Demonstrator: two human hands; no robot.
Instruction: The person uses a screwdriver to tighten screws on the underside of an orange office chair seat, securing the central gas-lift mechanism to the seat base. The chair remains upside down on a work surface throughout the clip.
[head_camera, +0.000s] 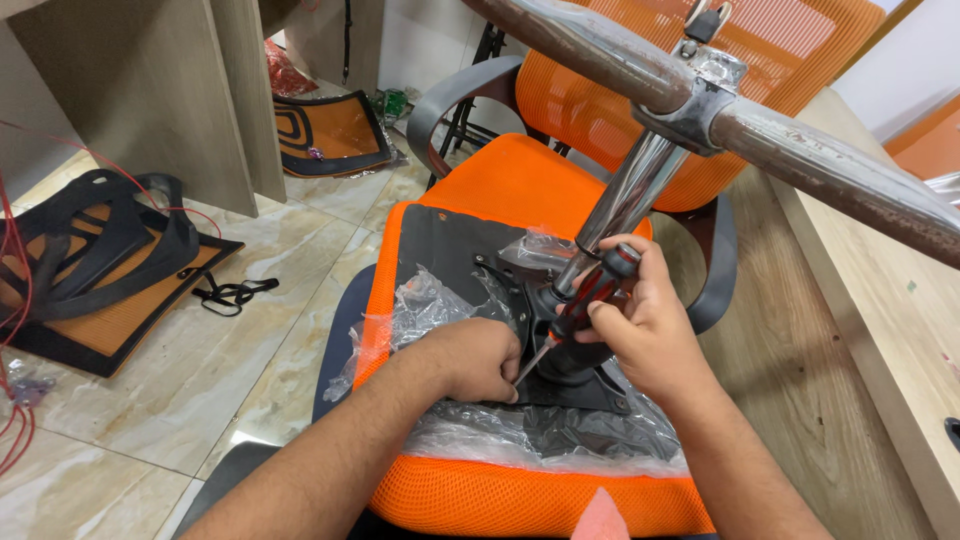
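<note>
Both forearms come in bare, no sleeves showing anywhere down to the wrists. The left hand (480, 358) wears no ring, watch or glove, and the right hand (640, 325) is just as plain, short trimmed nails.

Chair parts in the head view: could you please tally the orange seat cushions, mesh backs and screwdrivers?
Orange seat cushions: 2, the upturned one being worked on and the one on the chair behind
Mesh backs: 3
Screwdrivers: 1, in the right hand
Total: 6
</note>
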